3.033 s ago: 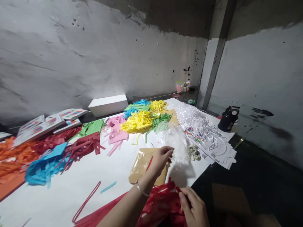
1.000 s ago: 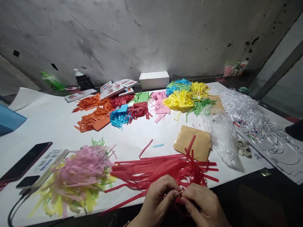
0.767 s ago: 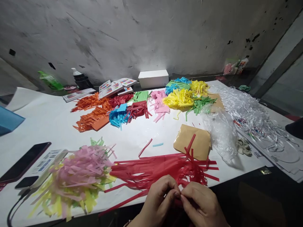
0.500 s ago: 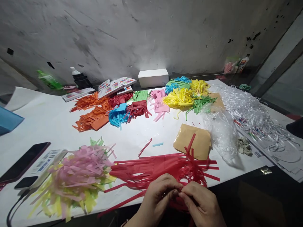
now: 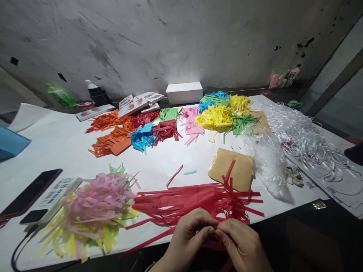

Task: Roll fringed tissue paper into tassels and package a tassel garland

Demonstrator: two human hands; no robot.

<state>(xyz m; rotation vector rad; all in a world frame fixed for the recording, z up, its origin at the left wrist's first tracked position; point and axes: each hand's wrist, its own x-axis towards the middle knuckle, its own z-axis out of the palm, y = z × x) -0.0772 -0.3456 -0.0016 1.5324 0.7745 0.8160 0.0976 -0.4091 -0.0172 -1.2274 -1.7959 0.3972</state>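
Observation:
Red tissue paper cut into fringe [image 5: 181, 202] lies along the front edge of the table, its strips spreading left and right. Over its near side my left hand [image 5: 193, 234] and my right hand [image 5: 239, 238] meet, thumbs and fingertips pinched together. Between them is a bit of the red tissue paper fringe, mostly covered by the fingers. More red strips hang below the hands, past the table edge. Left of my hands sits a heap of pink and yellow tissue fringe [image 5: 99, 200].
A brown paper packet [image 5: 231, 170] and clear plastic wrap [image 5: 266, 162] lie to the right. Coloured fringe bundles [image 5: 217, 117] line the back before a white box [image 5: 184, 93]. A phone [image 5: 31, 192] and a power bank [image 5: 53, 196] with a cable are at left. White string [image 5: 297, 128] piles at right.
The fingertips have shifted slightly at the pinch, and the right thumb sits a little lower. The view has moved by a small amount; the objects on the table lie as before.

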